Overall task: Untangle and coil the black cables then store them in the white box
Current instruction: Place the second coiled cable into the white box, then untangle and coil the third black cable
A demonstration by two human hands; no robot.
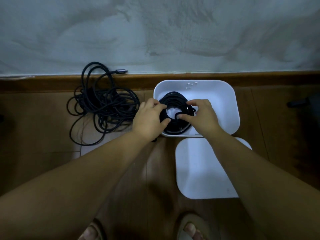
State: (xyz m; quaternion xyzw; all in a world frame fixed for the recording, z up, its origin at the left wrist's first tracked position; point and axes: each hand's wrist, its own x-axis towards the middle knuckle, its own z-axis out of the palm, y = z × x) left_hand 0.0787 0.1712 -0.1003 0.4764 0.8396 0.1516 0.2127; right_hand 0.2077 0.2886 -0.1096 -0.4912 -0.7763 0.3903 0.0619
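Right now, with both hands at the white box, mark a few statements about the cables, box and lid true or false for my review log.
1. The left hand and right hand both grip a coiled cable inside the white box. True.
2. The tangled cables lie right of the box. False: they lie on the floor to its left.
3. The lid covers the box. False: it lies on the floor on the box's near side.
4. A plug end of the tangle lies by the wall. True.
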